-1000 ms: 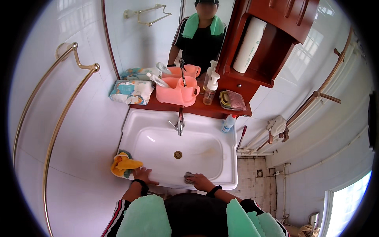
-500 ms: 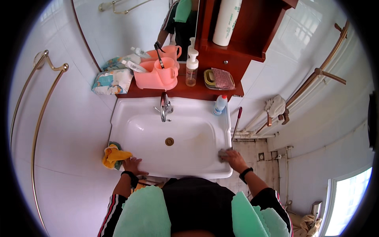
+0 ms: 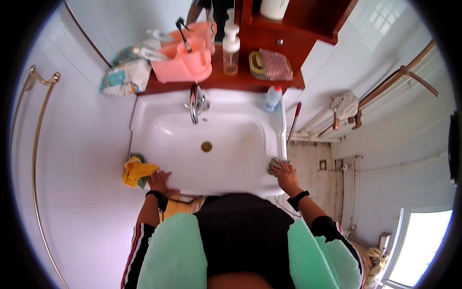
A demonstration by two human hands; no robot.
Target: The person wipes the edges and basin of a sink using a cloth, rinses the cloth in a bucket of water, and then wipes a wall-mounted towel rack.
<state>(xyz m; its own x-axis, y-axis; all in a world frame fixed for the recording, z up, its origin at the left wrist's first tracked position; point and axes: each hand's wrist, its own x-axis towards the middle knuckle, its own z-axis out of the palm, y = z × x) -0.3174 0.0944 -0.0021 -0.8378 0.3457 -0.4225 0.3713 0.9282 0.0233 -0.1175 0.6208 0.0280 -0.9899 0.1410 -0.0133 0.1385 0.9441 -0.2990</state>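
Observation:
A white washbasin (image 3: 207,180) with a brass-coloured drain (image 3: 206,146) and a chrome tap (image 3: 194,103) lies before me. On its right rim, towards the front corner, my right hand (image 3: 288,176) presses a crumpled grey cloth (image 3: 275,165), fingers closed over it. My left hand (image 3: 160,182) rests on the front left rim, fingers spread and holding nothing. Just beyond those fingers, a bunched yellow cloth (image 3: 139,169) with a green one (image 3: 139,157) hangs over the left edge. A bottle with a red cap (image 3: 272,99) stands at the basin's back right corner.
Behind the basin, a red-brown shelf (image 3: 166,87) carries a pink toothbrush holder (image 3: 180,67), a pump bottle (image 3: 231,50), a soap dish (image 3: 257,66) and a wipes packet (image 3: 126,78). A red-handled stick (image 3: 294,118) leans right of the basin. Towel rails (image 3: 44,111) line the left wall.
The view has tilted, so basin and shelf sit higher in the picture. My right hand is still on the right rim with the grey cloth; my left hand stays on the front left rim.

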